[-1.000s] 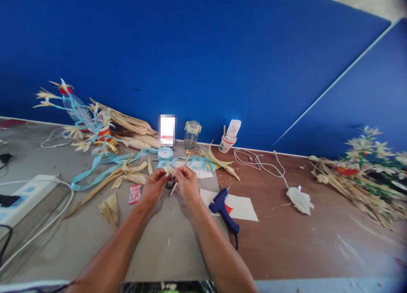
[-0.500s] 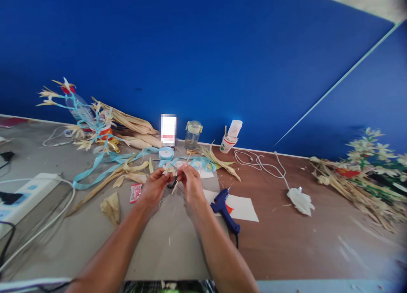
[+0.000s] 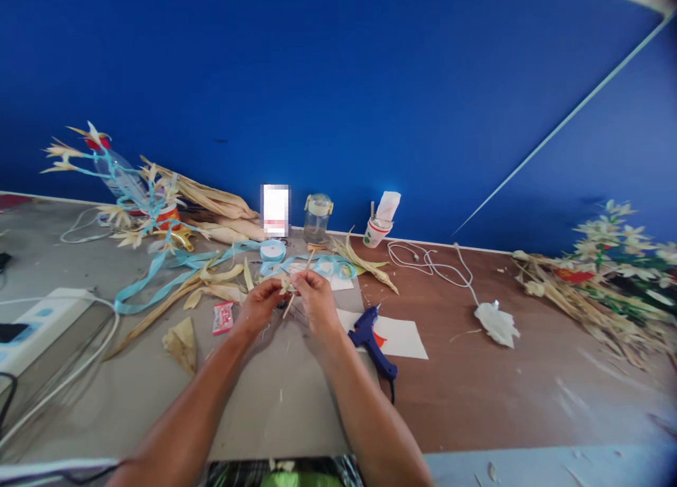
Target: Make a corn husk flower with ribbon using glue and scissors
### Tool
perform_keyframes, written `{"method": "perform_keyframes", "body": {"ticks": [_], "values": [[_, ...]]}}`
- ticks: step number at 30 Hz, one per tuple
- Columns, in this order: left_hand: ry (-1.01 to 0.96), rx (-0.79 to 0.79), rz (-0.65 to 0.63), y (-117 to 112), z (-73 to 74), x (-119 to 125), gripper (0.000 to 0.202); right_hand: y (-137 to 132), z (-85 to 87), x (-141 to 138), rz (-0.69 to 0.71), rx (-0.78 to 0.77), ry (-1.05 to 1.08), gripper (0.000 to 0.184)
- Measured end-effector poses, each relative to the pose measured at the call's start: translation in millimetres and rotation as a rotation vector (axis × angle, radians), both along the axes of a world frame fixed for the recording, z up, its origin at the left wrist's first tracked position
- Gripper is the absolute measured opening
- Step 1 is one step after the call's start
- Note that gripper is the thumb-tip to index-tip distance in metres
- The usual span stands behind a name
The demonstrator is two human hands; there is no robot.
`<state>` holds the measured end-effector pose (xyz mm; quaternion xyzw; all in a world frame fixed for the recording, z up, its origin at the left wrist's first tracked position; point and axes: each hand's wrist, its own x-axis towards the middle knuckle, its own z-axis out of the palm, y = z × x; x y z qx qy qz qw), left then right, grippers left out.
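Where the grey table runs to its left edge, a white power strip lies. A pale blue ribbon trails past a folded husk piece and a red sweet packet. Just right of the packet, the left hand pinches a small husk flower on a thin stick, held just above the table. The right hand closes on the same flower from the other side, the fingertips of both hands nearly meeting. Beside the right wrist, a blue glue gun rests on white paper. Further right lie a white cable, a crumpled white tissue and a heap of dried flowers.
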<state>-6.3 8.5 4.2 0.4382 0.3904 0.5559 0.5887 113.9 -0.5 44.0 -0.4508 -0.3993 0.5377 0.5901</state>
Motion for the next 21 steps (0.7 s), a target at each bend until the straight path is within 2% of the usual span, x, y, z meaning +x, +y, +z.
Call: {"method": "perform_keyframes", "body": {"ticks": [5,13,18,21], "values": [[-0.039,0.009,0.010,0,-4.7,-1,0.020,2,-3.6,1,0.001,-0.099,0.113,0.015],[-0.099,0.006,-0.074,-1,-9.0,-3,0.016,5,-3.2,2,0.083,-0.188,0.307,0.016],[-0.114,-0.018,-0.038,-1,-4.0,-3,0.018,6,-7.0,3,0.018,-0.166,0.237,0.020],[-0.115,-0.031,-0.013,-1,-1.8,-5,0.019,9,-12.1,7,-0.059,-0.150,0.033,0.020]]}}
